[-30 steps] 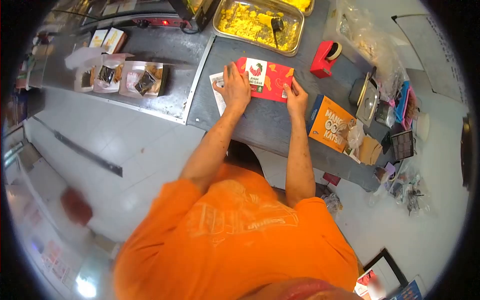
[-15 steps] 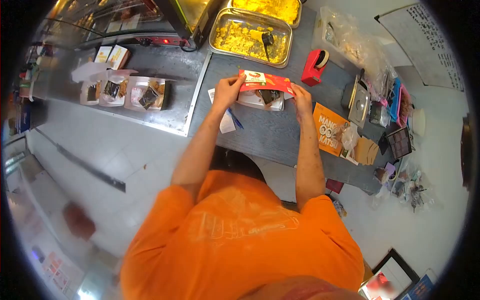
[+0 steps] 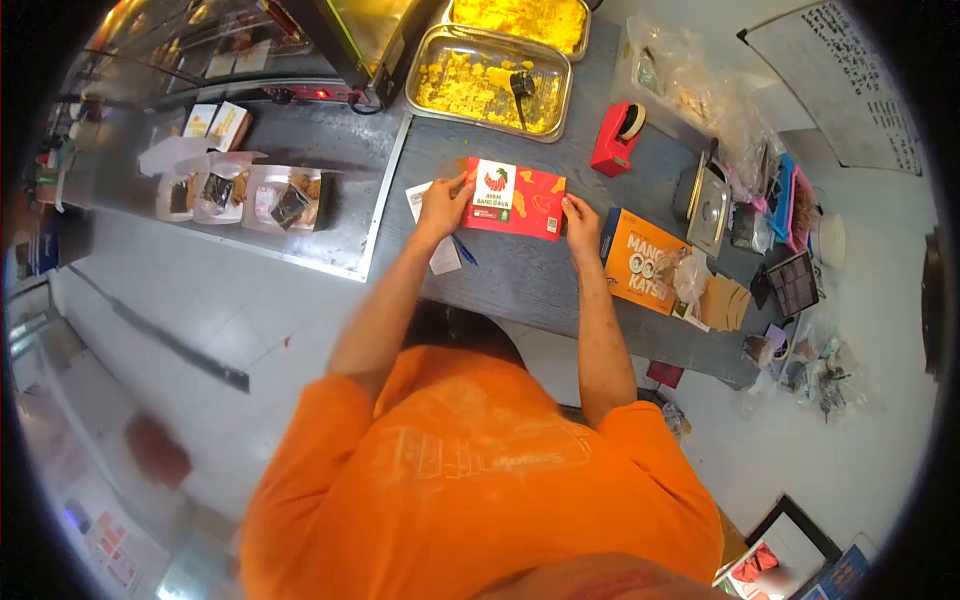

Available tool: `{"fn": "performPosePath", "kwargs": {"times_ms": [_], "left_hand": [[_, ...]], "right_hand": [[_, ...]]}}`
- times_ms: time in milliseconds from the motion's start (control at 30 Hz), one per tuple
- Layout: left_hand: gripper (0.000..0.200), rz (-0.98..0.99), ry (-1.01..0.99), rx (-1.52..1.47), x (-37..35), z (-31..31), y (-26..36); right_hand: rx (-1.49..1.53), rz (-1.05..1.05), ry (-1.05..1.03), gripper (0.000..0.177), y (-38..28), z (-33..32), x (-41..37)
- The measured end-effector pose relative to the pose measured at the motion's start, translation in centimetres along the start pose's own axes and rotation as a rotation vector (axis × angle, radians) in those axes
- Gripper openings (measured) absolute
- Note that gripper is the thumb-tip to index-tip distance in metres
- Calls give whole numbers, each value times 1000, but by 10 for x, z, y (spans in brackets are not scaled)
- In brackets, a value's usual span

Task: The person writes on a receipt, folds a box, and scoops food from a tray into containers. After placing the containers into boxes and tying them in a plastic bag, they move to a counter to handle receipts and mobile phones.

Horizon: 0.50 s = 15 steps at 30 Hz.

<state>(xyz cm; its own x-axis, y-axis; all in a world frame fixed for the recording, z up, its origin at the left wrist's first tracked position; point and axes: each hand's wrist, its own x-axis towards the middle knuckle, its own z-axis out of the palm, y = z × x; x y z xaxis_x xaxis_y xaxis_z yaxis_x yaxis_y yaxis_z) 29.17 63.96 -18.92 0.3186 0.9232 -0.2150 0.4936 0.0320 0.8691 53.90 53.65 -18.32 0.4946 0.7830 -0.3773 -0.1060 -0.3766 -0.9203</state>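
A red cardboard food box [image 3: 532,208] with a white logo panel lies before me on the grey table, its lid covering the food inside. My left hand [image 3: 444,207] grips the box's left edge, fingers bent over it. At the right edge, my right hand [image 3: 581,228] pinches the lid near its corner. A white paper slip [image 3: 446,258] and a blue pen [image 3: 464,249] lie just below my left hand. To the right of my right hand is an orange printed box [image 3: 640,255].
Beyond the box stand metal trays of yellow food [image 3: 455,88], one with a black-handled utensil [image 3: 522,88]. A red tape dispenser [image 3: 612,150] sits to the right. Several open food boxes [image 3: 290,205] line the metal counter at left, below a glass display case.
The red lid has swung down toward me and now hides the food that showed inside the box. Both hands have come slightly lower with it.
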Motion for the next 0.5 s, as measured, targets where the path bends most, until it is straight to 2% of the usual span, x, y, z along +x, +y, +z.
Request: {"fn": "performPosePath", "kwargs": {"times_ms": [100, 200, 267, 333, 400, 500], "left_hand": [[47, 44, 11, -85, 1, 5, -6], [51, 43, 82, -61, -8, 3, 5], [55, -115, 35, -188, -8, 8, 0], [56, -110, 28, -207, -12, 4, 16], [57, -157, 86, -240, -12, 5, 13], [58, -157, 71, -265, -15, 1, 13]], "right_hand": [[-120, -124, 58, 32, -16, -2, -5], [-140, -87, 4, 33, -35, 1, -13], [-176, -94, -39, 36, -26, -6, -1], [-216, -106, -81, 40, -29, -11, 1], [322, 107, -175, 46, -34, -15, 2], [433, 134, -222, 45, -28, -24, -1]]}}
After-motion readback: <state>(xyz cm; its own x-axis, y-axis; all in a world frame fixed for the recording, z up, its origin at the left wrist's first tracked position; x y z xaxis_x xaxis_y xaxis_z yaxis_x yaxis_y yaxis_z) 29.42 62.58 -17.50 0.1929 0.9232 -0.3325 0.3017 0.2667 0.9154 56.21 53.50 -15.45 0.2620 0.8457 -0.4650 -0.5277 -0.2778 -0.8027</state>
